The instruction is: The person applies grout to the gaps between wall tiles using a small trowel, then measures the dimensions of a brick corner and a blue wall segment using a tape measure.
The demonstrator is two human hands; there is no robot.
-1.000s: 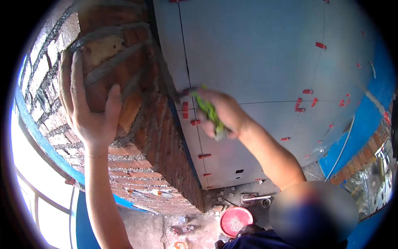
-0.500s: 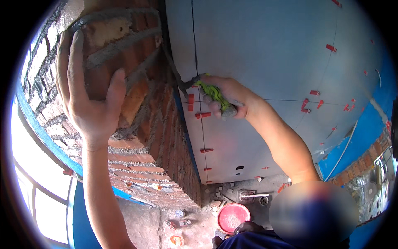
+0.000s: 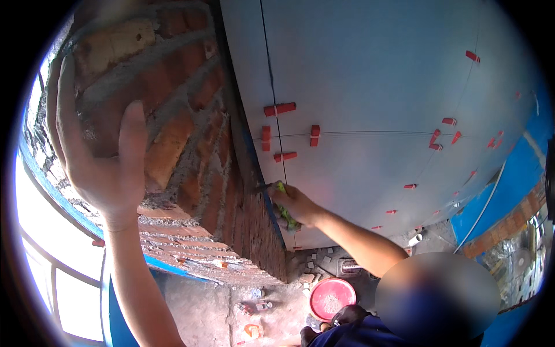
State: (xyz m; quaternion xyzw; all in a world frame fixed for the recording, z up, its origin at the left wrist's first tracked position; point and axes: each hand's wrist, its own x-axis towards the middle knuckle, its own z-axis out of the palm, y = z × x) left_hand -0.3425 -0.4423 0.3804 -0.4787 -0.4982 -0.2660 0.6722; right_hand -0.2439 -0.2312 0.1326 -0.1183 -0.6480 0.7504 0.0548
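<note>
My left hand (image 3: 92,156) rests spread against a rough brick column (image 3: 173,162) with grey mortar joints. My right hand (image 3: 303,211) grips a tool with a green handle (image 3: 284,194); its dark end reaches the narrow gap along the column's right edge, beside large grey tiles (image 3: 364,75). Red clips (image 3: 280,109) straddle the tile joints.
A red bucket (image 3: 324,295) stands on the concrete floor below among tile scraps (image 3: 306,277). A blue band (image 3: 480,202) with a pale cable lies at the far right, a bright window (image 3: 63,289) at the lower left. A blurred oval hides the lower right.
My right hand and the tool have moved down along the column's edge, uncovering red clips where they were. My left hand has shifted leftward in the view.
</note>
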